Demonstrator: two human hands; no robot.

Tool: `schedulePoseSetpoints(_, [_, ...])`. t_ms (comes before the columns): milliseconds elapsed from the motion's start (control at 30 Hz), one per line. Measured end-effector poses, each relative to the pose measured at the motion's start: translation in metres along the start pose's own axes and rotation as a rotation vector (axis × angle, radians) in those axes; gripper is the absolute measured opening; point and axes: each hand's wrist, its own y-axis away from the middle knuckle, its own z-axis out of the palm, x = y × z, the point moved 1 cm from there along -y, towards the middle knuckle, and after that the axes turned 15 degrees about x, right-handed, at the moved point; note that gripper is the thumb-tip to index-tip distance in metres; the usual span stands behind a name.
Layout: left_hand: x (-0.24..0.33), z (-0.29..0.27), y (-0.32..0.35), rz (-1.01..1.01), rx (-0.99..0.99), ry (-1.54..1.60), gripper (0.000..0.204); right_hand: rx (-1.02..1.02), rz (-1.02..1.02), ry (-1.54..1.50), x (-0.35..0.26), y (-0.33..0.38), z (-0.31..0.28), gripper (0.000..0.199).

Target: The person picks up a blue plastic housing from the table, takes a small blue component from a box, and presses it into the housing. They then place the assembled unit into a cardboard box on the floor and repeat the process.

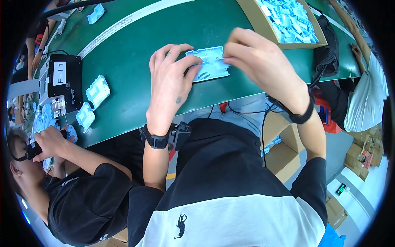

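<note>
Wristbands (157, 141) first, since they're closest to us: black, one on each arm, nearer than the light-blue plastic shell (214, 69) we've got in front of us. That shell is our landmark for everything here. A cardboard carton (288, 166) with a few blue pieces inside sits nearer than the shell and off to its right, below bench level.

Our left hand (168, 82) is at the shell's left end, thumb and index closed on it, the other fingers curled over past its far left corner. Our right hand (263, 61) has its fingertips bunched at the shell's right end; we can't tell if they pinch the edge, hold something tiny or just press. Also can't tell whether the shell sits flat on the green bench (135, 78) or floats a bit above it.

Tips from us: let the left grip do the steadying, keep that thumb off the thin ribs, and work the right end with light fingertip pressure. Plastic this thin probably flexes, so we'd support it close to wherever we push.

Left of the shell, two more blue housings (97, 91) lie near a black machine (66, 82). Beyond the shell on its right there's a big cardboard box (323, 40) heaped with blue parts, and way off beyond its left, one loose blue piece (96, 13).
</note>
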Motion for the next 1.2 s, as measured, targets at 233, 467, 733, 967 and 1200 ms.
schedulePoseSetpoints(233, [-0.004,0.005,0.000,-0.035,-0.029,0.048,0.011,-0.072,-0.137,0.160,0.002,-0.006,0.031,0.011])
schedulePoseSetpoints(467, [-0.007,0.005,0.000,-0.046,-0.023,0.060,0.010,-0.116,-0.080,0.048,0.007,0.000,0.040,0.012])
schedulePoseSetpoints(733, [-0.009,0.013,0.003,-0.065,0.021,0.114,0.006,-0.055,0.016,0.093,0.000,0.010,0.038,0.012])
schedulePoseSetpoints(967, [-0.009,0.014,0.001,-0.064,0.002,0.191,0.004,-0.192,-0.042,0.132,0.005,-0.004,0.040,0.012])
schedulePoseSetpoints(1200, [-0.004,0.023,-0.008,-0.019,-0.013,0.241,0.007,-0.098,-0.085,0.135,0.011,-0.005,0.039,0.014])
